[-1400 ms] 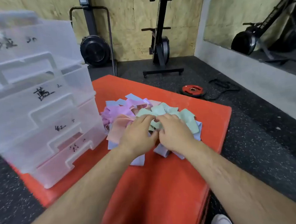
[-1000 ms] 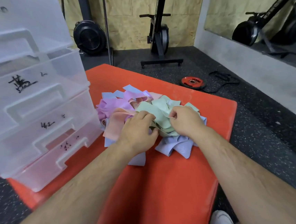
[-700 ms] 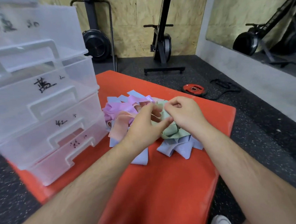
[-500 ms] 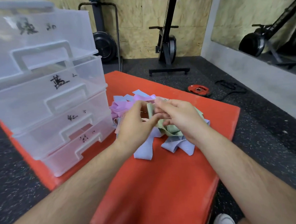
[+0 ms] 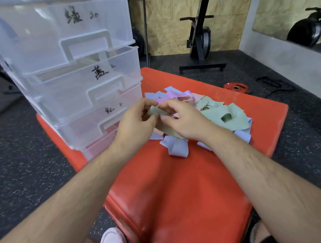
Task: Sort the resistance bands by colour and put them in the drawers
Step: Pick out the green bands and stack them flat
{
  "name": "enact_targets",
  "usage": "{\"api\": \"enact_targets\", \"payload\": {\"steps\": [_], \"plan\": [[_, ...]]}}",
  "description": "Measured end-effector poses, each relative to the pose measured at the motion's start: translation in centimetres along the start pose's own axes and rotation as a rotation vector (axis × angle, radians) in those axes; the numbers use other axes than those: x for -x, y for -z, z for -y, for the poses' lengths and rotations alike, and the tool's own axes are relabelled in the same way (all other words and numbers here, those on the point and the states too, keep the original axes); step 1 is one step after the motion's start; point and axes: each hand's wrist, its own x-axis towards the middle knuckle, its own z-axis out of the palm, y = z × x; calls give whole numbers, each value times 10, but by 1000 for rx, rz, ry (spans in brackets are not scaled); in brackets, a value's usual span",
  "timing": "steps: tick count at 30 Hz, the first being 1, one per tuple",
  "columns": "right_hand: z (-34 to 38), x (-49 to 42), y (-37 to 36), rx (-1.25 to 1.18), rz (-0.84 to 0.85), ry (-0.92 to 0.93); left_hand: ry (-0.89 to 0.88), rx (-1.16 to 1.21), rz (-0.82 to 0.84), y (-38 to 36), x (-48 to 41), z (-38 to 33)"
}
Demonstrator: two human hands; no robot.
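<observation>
I have barely begun: my left hand (image 5: pixel 136 123) and right hand (image 5: pixel 183 120) both pinch one green band (image 5: pixel 157 111), lifted just above the mixed pile of bands (image 5: pixel 220 118) on the red mat (image 5: pixel 181 188), and as far as I can see through the clear drawers (image 5: pixel 84 70) none holds a band yet, so every colour is left to sort. The drawer stack stands shut just left of the pile, so I judge I must free a hand to pull the right one open; the exercise bike (image 5: pixel 200 37) and weight plate (image 5: pixel 236 88) sit well clear
</observation>
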Motion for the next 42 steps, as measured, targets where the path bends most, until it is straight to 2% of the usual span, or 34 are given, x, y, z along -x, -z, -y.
{"api": "enact_targets", "payload": {"steps": [3,7,13,18,23,25,28,34,39,42], "plan": [[9,-1,-1,3,17,34,-16,-21,-30,8,5,-3],[5,4,10,88,142,25,34,89,-95,19,10,-7],[-23,25,41,356,249,-138,112,279,-206,40,20,-7],[-38,57,82,434,275,-264,278,321,-203,51,34,15],[-74,97,97,150,286,-479,515,179,10,43,49,53],[-81,111,90,60,280,-540,544,127,104,34,57,67],[-90,124,78,15,213,-581,530,-49,144,24,66,83],[-105,137,59,298,120,-497,462,-208,151,11,75,93],[-104,144,53,409,192,-424,360,-424,188,8,77,100],[-101,139,58,460,257,-449,382,-509,259,8,71,100]]}}
